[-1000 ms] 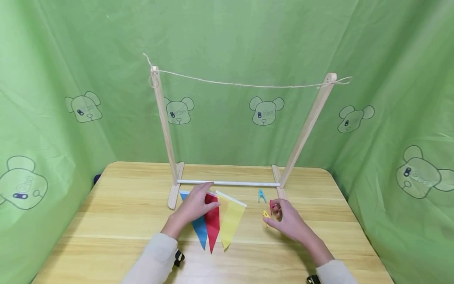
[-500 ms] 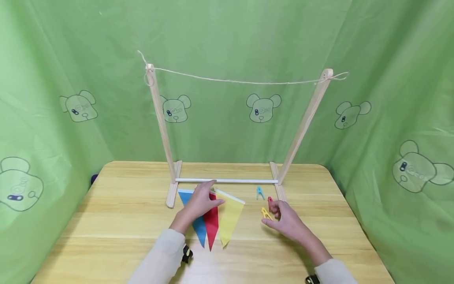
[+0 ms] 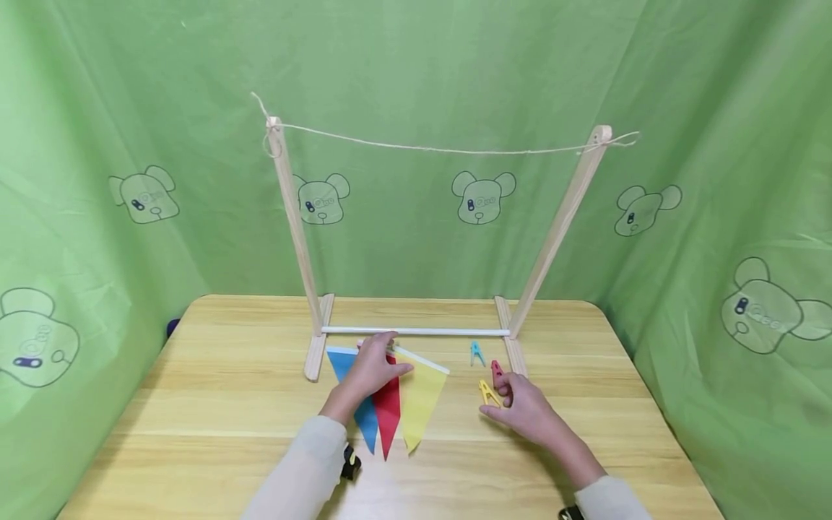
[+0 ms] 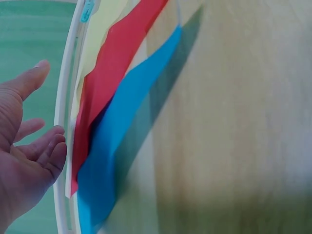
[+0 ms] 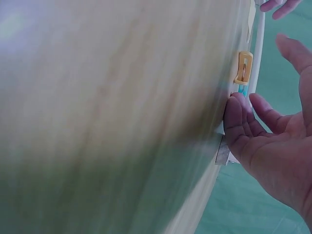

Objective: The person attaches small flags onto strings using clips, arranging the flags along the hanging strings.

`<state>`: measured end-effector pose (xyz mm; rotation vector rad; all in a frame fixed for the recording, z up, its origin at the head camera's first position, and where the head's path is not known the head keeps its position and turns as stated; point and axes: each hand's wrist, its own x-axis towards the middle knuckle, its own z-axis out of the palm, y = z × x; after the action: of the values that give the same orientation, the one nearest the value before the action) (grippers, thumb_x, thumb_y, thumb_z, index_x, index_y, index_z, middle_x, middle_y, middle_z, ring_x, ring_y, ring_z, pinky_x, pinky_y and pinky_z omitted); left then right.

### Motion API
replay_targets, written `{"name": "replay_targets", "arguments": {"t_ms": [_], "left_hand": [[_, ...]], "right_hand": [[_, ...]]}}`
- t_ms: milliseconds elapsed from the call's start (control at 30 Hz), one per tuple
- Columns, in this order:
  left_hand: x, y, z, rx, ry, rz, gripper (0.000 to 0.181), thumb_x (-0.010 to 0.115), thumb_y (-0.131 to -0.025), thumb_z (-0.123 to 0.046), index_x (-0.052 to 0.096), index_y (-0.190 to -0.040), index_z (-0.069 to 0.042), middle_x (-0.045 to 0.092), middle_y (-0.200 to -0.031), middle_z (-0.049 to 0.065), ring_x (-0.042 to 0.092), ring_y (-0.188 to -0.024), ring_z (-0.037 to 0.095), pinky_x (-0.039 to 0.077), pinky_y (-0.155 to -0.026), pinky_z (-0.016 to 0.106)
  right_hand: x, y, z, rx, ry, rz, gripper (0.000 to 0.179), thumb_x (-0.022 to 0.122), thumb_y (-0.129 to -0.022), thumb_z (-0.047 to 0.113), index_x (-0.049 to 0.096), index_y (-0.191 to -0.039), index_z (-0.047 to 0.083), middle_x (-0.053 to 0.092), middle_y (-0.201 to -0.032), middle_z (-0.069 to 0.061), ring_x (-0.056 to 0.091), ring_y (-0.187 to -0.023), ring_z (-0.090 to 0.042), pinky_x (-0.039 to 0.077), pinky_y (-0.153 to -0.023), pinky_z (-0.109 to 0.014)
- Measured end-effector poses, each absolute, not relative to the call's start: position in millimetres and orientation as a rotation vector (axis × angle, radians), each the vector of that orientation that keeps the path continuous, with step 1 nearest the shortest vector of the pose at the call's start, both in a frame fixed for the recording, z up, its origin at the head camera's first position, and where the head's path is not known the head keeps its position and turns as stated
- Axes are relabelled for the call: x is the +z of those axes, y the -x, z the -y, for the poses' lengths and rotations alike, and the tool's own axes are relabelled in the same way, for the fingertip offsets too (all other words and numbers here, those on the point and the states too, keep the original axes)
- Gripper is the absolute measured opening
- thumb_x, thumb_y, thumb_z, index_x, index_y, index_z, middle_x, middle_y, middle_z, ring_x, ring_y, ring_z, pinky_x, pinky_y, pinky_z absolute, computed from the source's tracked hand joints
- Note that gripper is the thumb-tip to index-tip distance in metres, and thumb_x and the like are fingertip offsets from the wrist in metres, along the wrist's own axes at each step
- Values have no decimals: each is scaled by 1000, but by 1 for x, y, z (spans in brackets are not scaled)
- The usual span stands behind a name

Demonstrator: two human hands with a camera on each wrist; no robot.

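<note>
Three triangular pennants lie fanned out on the table: a blue pennant, a red pennant and a yellow pennant, each with a white top edge. My left hand is over the tops of the blue and red ones, fingers loosely spread, partly hiding them. To the right, my right hand is beside a yellow clothespin and a red clothespin, fingertips near both, thumb apart. In the right wrist view nothing sits between that thumb and fingers. A light blue clothespin stands farther back.
Behind the pennants stands a wooden frame with a left post and a right post. A string hangs between the post tops, and a white rod joins the feet. Green cloth surrounds the table.
The head view has shifted slightly. My left hand has slid a little to the right over the pennants. My right hand has barely moved, its fingers now showing slightly lower against the red clothespin.
</note>
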<state>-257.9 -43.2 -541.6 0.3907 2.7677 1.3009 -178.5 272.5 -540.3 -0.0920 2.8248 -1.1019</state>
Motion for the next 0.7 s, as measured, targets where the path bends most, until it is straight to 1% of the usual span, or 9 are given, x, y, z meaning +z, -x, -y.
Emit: {"name": "replay_targets", "arguments": {"t_ms": [167,300,467,567,700], "left_hand": [[-548,263,41,1301,-367,-2773,75,87,-84,-30,54,-145,-1,62,-128,18,56,-112,29,55,-96,44],[-551,263,39,1294,-349,-2774,74,87,-85,-29,54,-145,-1,61,-132,17,57,-116,30,55,-101,45],[-554,263,37,1288,-359,-2775,76,87,-84,-28,53,-146,-1,57,-141,18,55,-124,34,51,-108,49],[-556,264,36,1290,-364,-2773,76,87,-84,-27,52,-147,-1,56,-143,18,55,-126,34,50,-110,49],[-560,265,35,1277,-384,-2795,75,88,-84,-25,53,-145,0,58,-140,17,56,-124,33,51,-109,48]], "right_hand": [[-541,179,-270,-1044,89,-2869,61,91,-78,33,61,-118,-2,61,-101,-9,54,-85,-17,50,-69,-23],[-544,180,-268,-986,105,-2897,58,91,-78,34,61,-114,-1,58,-98,-7,51,-84,-16,48,-69,-24],[-547,181,-265,-962,104,-2913,53,91,-78,32,59,-107,1,56,-95,-7,49,-81,-17,45,-66,-25],[-549,181,-264,-943,99,-2923,51,91,-78,31,59,-104,2,55,-94,-7,48,-80,-17,44,-65,-25],[-550,181,-263,-903,109,-2939,49,91,-78,31,59,-102,2,54,-92,-6,48,-79,-17,43,-66,-26]]}}
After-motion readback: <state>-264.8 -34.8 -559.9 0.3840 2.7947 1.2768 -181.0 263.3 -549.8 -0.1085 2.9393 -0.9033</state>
